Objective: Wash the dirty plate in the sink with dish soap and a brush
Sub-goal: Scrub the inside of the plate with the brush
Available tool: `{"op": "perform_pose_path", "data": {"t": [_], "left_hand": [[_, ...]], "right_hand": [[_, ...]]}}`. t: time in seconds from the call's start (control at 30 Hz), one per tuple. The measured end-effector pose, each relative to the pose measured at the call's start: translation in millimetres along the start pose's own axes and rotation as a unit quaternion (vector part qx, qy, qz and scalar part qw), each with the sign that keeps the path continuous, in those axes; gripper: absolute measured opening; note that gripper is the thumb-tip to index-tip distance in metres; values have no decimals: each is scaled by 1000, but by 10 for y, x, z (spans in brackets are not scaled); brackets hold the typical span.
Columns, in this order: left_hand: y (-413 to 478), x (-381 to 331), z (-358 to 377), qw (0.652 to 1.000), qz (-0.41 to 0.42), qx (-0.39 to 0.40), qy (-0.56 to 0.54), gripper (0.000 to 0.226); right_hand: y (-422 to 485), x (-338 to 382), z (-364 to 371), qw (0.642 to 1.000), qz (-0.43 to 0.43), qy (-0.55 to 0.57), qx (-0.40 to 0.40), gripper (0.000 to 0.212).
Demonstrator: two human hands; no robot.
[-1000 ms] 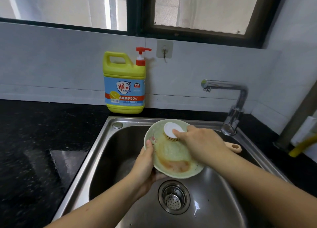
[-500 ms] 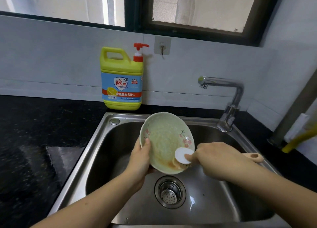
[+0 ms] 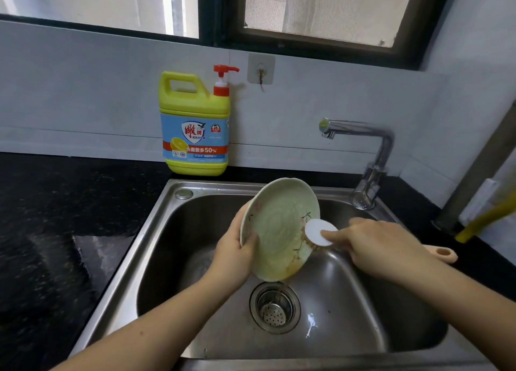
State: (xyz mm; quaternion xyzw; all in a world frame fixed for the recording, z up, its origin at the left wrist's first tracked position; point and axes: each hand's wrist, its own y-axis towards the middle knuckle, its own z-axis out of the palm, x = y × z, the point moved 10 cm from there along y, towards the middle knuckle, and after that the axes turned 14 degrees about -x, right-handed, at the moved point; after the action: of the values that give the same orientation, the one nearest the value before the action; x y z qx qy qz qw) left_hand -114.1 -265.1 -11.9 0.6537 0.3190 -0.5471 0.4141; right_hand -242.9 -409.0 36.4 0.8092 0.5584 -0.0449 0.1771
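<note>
Pale green plate (image 3: pixel 279 225) (pink blossom sprigs), white-headed brush (image 3: pixel 318 231), yellow soap jug (image 3: pixel 195 119), red pump

A chrome faucet (image 3: pixel 360 131) stands at the back right with its spout turned left, a white adhesive hook (image 3: pixel 261 69) sticks to the pale wall (image 3: pixel 83 91) beneath a dark-framed window (image 3: pixel 321 7), black speckled countertop (image 3: pixel 55 231) spreads left, and what may be a yellow hose (image 3: pixel 485 219) leans far right.

a: what sits where around the sink (image 3: pixel 156 231)?
b: over its drain (image 3: pixel 275 307), a tilted plate (image 3: pixel 276 231); left hand (image 3: pixel 231 256) holds the plate's left rim, right hand (image 3: pixel 382 247) holds the brush (image 3: pixel 318 232) on its right rim. behind the sink: soap bottle (image 3: pixel 195 130) left, faucet (image 3: pixel 371 175) right.
</note>
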Motion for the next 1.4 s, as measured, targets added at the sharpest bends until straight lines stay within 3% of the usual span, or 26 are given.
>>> {"op": "perform_pose_path", "data": {"t": [0.27,0.43,0.6,0.77,0.83,1.03,1.17,1.4], "left_hand": [[-3,-114,-2,998,62,1,20,65],[9,-92,-31,999,48,-14,-16,59],[68,21,-143,996,4,-50,-81,48],[90,197,-162,976,-108,-80,-171,31],[94,249,-154,966,-142,-81,-202,34],[66,261,-92,943,-195,-63,-261,30],[43,246,-47,945,-198,-46,-257,27],[37,241,-33,964,-176,-28,-199,37]], "right_hand": [[25,117,-59,997,1,-66,-37,54],[3,418,0,998,-30,-61,-6,53],[-78,840,70,996,-62,41,53,56],[30,968,-79,969,-23,247,-1,42],[35,1052,-143,962,-38,272,-14,38],[31,755,-89,997,-41,71,8,43],[94,531,-147,998,-26,-61,5,37],[290,340,-298,988,18,-131,-82,36]]}}
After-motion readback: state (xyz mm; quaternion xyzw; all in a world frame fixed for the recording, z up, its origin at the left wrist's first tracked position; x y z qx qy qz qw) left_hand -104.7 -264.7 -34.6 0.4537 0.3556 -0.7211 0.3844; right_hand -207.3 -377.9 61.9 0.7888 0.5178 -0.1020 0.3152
